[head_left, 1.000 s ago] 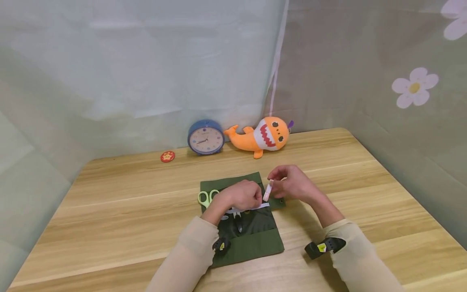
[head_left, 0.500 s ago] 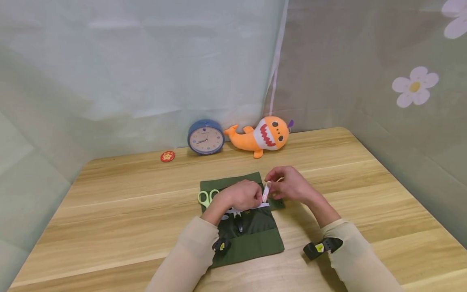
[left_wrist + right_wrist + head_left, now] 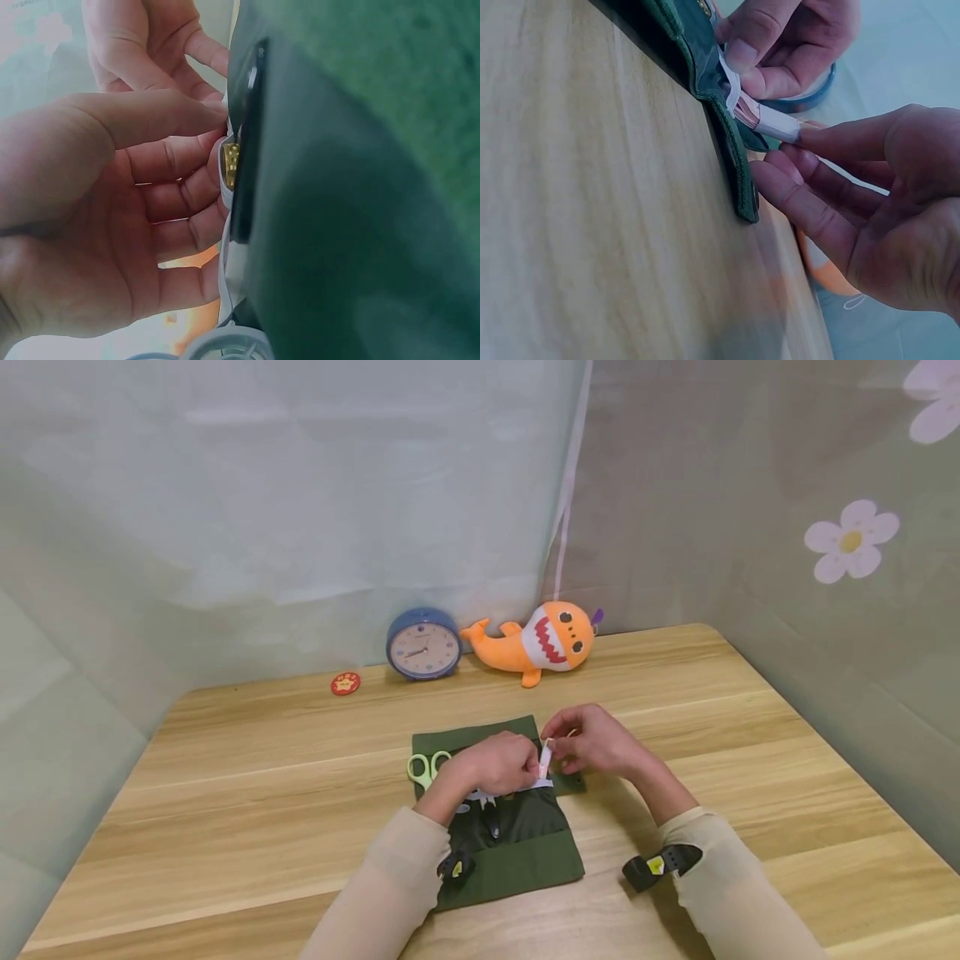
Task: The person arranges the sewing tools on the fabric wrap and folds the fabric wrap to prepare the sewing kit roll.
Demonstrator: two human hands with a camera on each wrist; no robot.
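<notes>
A dark green fabric roll-up case [image 3: 517,864] lies unfolded on the table, with a white elastic strap [image 3: 542,783] across it. My left hand [image 3: 501,762] pinches this strap near its right end between thumb and finger. My right hand [image 3: 598,743] holds a slim white-and-pink folded bundle [image 3: 776,126] by its outer end; its other end meets the strap's loop in the right wrist view. Light green scissors [image 3: 422,770] and a small black-handled tool [image 3: 491,820] sit in the case. A gold patterned piece [image 3: 231,163] shows behind the strap in the left wrist view.
At the back of the wooden table [image 3: 262,760] stand a blue alarm clock [image 3: 423,645] and an orange plush shark [image 3: 525,647]. A round red star badge [image 3: 345,683] lies left of the clock. Curtains hang behind the table.
My right hand has brought the folded bundle slightly left and down, until its lower end reaches the strap. My left hand has stayed in place on the strap.
</notes>
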